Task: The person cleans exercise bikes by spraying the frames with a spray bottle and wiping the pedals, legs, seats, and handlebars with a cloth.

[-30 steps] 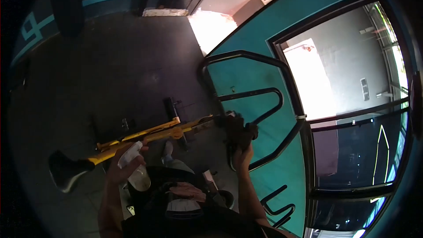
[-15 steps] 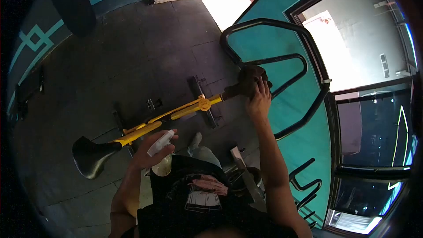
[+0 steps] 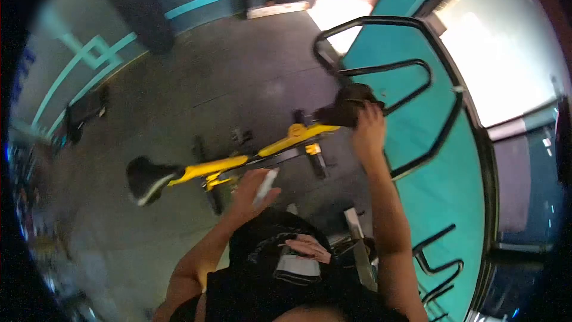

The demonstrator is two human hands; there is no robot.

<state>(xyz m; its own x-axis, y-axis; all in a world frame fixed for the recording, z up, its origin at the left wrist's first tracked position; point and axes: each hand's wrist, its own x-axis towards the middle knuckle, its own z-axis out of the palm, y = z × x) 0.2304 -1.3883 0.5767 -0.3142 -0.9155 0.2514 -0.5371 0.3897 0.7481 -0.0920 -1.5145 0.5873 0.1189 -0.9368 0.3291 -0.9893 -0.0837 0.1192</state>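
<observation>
A yellow-framed exercise bike (image 3: 217, 167) with a black saddle (image 3: 149, 180) stretches across the floor in front of me. My left hand (image 3: 249, 194) is closed around a spray bottle with a white trigger head (image 3: 266, 187); its lower body is hidden. The hand is just on my side of the yellow frame. My right hand (image 3: 369, 128) is at the bike's front end, fingers together and bent over a dark, bulky piece (image 3: 351, 104) near the black handlebars (image 3: 417, 22). Blur hides whether that piece is a cloth or part of the bike.
A teal wall (image 3: 441, 185) with dark-framed windows runs along the right. More black handlebars (image 3: 438, 250) stand at lower right, near a pale metal bar (image 3: 360, 241). A dark pillar (image 3: 140, 9) and a bright doorway (image 3: 342, 6) are at the back.
The view has swung, so the bike sits farther right and higher. My left hand has moved right along the frame, and the bottle's body no longer shows. My right hand stays at the dark piece.
</observation>
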